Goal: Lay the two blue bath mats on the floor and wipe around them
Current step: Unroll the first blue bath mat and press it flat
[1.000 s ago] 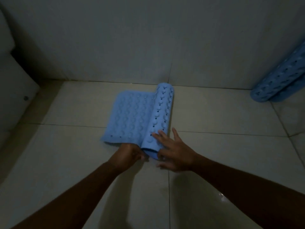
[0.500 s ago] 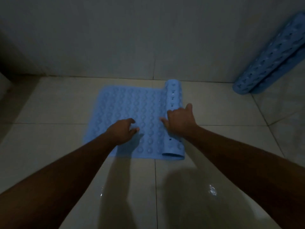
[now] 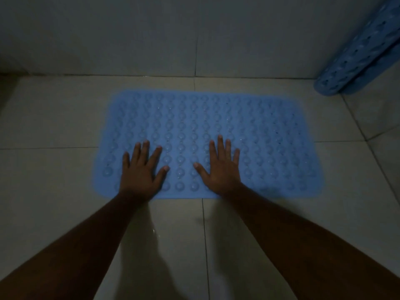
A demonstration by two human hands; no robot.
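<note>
A blue bath mat (image 3: 216, 118) with rows of round bumps lies fully unrolled and flat on the tiled floor, close to the wall. My left hand (image 3: 141, 169) presses on its near left part with fingers spread straight. My right hand (image 3: 220, 167) lies flat on the mat's near middle, fingers spread too. A second blue bath mat (image 3: 357, 55) stays rolled up and leans in the far right corner against the wall.
Pale glossy floor tiles (image 3: 54, 191) surround the mat, with wet glints near my arms. A tiled wall (image 3: 151, 33) rises just behind the mat. The room is dim, with a dark corner at the far left.
The mat went from partly rolled to fully spread out to the right. Both hands moved from the roll to lying flat on the mat's near edge.
</note>
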